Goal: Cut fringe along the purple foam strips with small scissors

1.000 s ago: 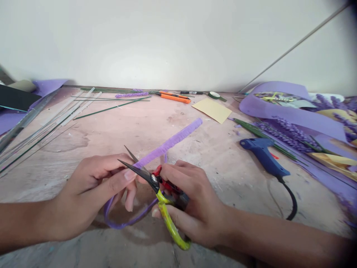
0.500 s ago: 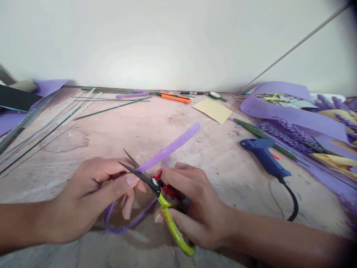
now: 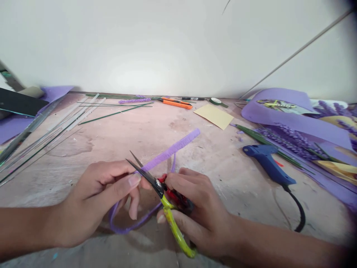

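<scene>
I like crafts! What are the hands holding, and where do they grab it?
Right hand holds scissors by the handles. Left hand pinches the purple strip beside the open blades.

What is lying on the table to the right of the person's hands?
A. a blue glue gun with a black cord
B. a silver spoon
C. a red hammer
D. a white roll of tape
A: a blue glue gun with a black cord lies on the wooden table, beyond the right hand, which holds the yellow-handled scissors.
</scene>
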{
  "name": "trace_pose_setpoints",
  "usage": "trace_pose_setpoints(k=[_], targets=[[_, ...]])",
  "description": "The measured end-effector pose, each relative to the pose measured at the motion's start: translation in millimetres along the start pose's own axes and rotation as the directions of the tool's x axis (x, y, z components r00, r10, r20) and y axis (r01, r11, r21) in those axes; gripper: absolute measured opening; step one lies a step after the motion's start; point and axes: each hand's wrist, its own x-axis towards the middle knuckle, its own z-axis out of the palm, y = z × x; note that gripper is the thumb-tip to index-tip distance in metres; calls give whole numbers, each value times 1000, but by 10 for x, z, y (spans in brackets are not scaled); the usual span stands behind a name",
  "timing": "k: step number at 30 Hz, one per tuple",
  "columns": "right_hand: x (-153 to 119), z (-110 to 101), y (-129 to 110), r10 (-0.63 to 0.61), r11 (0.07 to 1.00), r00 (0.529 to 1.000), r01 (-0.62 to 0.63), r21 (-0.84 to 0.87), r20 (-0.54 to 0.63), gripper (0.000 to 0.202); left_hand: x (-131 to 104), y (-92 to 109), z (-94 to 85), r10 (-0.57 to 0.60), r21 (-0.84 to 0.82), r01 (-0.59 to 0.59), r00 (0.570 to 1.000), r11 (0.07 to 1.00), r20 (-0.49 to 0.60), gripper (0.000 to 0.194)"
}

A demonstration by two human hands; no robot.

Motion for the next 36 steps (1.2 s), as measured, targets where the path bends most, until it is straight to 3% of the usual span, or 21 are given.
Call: trace_pose_setpoints(k=[9,16,29,36], targets=[[39,-1,-13,-2,1000,1000,2,6,5,39,-9,33,-13,50,40,-50,999,998,-6,41],[12,11,5,-7,1000,999,7,-16,46,25,2,22,33,17,13,-17,1000,1000,3,40],[4,-1,7,-56,998,998,57,-30,23,34,-13,-39,32,13,-40,-12,999,999,33,43],[24,2,-18,-21,1000,999,22,-19,31,37,-47,-41,3,45,88,-46,999,995,15,45]])
